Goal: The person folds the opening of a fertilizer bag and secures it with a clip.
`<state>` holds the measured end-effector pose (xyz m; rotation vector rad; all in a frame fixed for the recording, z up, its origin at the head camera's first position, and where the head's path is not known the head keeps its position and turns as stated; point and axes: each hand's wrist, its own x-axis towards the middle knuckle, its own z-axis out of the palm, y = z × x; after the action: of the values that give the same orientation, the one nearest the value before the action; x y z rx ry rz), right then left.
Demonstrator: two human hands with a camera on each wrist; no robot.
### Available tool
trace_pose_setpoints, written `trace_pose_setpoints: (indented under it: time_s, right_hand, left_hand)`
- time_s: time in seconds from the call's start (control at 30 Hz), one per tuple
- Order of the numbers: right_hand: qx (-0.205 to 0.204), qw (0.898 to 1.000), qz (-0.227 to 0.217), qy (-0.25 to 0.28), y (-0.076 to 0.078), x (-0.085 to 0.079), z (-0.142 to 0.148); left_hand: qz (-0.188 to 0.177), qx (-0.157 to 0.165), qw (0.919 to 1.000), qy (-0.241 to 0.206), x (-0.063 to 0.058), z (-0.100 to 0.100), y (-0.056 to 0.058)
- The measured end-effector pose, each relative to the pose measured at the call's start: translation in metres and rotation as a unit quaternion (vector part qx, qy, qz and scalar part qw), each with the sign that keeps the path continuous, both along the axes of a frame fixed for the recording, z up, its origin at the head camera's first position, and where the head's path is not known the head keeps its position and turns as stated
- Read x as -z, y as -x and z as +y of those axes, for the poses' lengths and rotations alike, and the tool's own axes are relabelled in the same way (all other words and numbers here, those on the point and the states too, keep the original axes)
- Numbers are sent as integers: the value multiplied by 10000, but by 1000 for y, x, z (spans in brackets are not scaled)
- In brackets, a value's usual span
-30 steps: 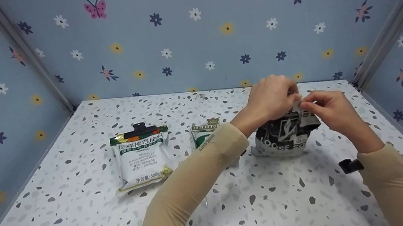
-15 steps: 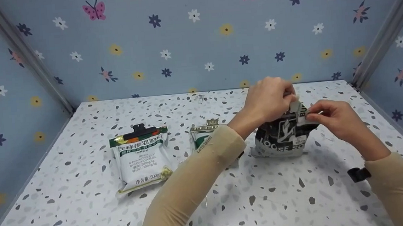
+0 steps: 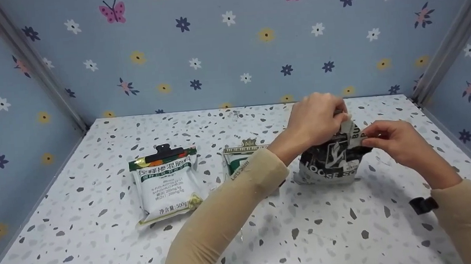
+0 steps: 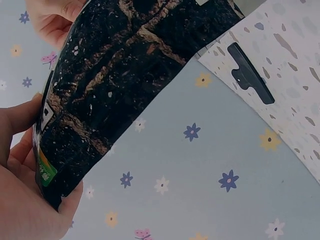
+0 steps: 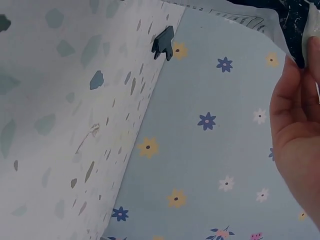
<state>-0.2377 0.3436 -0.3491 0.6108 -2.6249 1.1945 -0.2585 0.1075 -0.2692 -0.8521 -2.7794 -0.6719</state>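
A black-and-grey soil bag [image 3: 329, 158], printed "LOOSE SO…", stands upright on the speckled table, its top partly folded over. My left hand [image 3: 318, 114] pinches the top edge from above and behind. At the bag's upper right corner, my right hand [image 3: 397, 139] pinches the loose edge between thumb and fingertips. In the left wrist view the bag's dark back [image 4: 120, 75] shows, with my left hand [image 4: 30, 195] gripping its end. My right fingers [image 5: 290, 95] hold a pointed corner in the right wrist view.
A black clip [image 4: 250, 72] lies on the table behind the bag. To the left rests a white fertilizer bag [image 3: 166, 186] with a black clip [image 3: 163, 152] on top. A green-and-white packet [image 3: 233, 163] with a gold crown clip [image 3: 249, 143] sits partly behind my left sleeve.
My right hand has moved a little right and down, drawing the bag's top edge outward, so more of the printed flap shows. The left hand keeps its pinch, slightly lower.
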Motion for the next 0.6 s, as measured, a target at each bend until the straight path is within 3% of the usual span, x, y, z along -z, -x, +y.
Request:
trace_pose_setpoints:
  time_s: [0.13, 0.4, 0.6]
  right_hand:
    - [-48, 9999, -115, -26, 2, 1, 0]
    - [-481, 9933, -992, 350, 7, 2, 10]
    - [-559, 9888, -1121, 815, 21, 2, 15]
  left_hand:
    - [142, -23, 9999, 85, 3, 0, 0]
    - [457, 127, 9983, 334, 6, 1, -2]
    - [488, 247, 9976, 419, 6, 3, -5]
